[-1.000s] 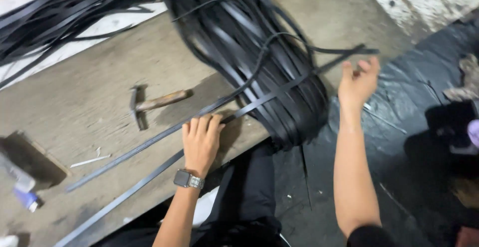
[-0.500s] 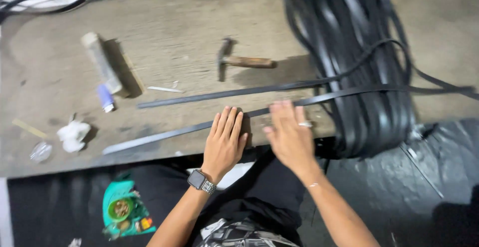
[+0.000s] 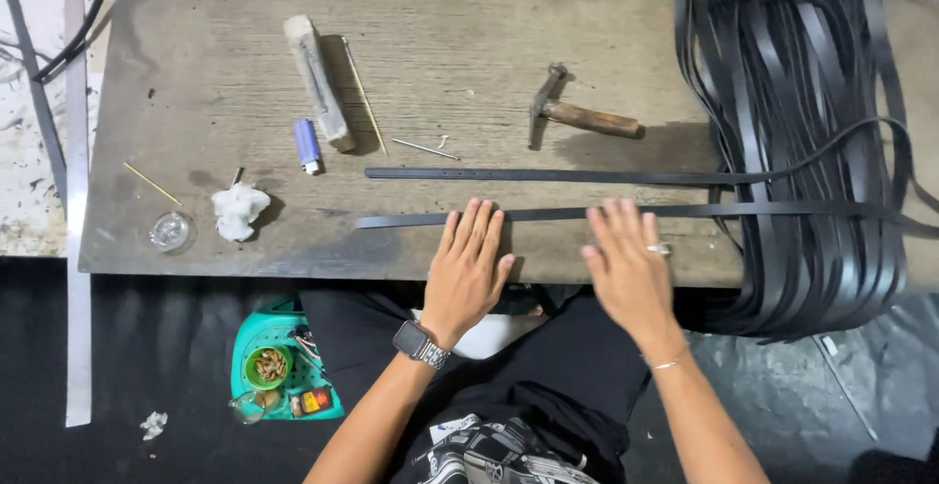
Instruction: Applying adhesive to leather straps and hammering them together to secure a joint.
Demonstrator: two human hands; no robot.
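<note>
Closest to me I see the lap in dark clothes, a teal tray of small bits on the floor by the left knee, and a watch on the left wrist. Moving up, the left hand lies flat with fingers together and extended, fingertips on the near black strap, palm at the front edge of the wooden board. The right hand, ring on one finger, is flat too, fingers slightly fanned, tips reaching the same strap just to the right; neither hand pinches anything, both simply press down. That near strap runs from mid-board rightward into the big bundle of black strips draped over the board's right end. Just beyond it lies a second strap, parallel, with small holes along it as far as I can tell, also trailing into the bundle. My read: this is the laying-out stage, the near strap being held flat and lined up beside the far one. The next move, I judge, calls for keeping both palms steady so the strap doesn't spring back towards the bundle. Farther out sit a hammer with a wooden handle, a loose nail, a blue lighter, a pale stone block, a thin stick, a crumpled white wad and a small glass dish.
</note>
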